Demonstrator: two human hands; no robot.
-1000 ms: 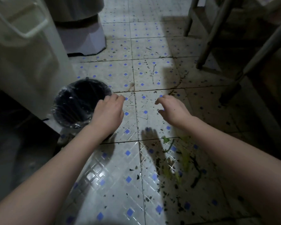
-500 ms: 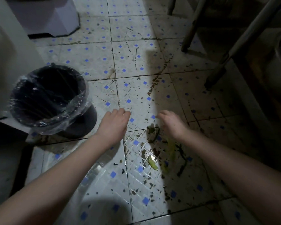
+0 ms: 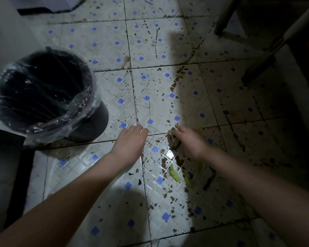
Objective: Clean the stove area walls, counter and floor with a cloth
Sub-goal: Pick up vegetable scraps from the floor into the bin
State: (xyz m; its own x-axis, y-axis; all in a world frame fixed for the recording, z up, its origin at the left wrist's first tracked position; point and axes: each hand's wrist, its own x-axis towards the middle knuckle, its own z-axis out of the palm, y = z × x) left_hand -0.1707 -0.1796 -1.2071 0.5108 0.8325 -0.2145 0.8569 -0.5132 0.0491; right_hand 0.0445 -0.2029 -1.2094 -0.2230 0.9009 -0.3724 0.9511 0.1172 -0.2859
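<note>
Floor point(image 3: 103, 202) lies right under the person, shiny and dotted with dark bits. Green scraps point(image 3: 174, 175) are nearest, between the two arms. No cloth shows anywhere. The shiny tiles may be slippy, so a palm could slide, and bare fingers could smear the mess wider. Both arms reach forward and down. The left hand point(image 3: 130, 141) is loose and holds nothing. The right hand point(image 3: 191, 141) stretches its fingers toward a scrap, empty too. Farther left stands the lined bin point(image 3: 43, 93).

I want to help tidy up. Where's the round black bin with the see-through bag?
In the head view, the round black bin with a clear plastic liner stands on the tiled floor at the left, near the left hand.
</note>
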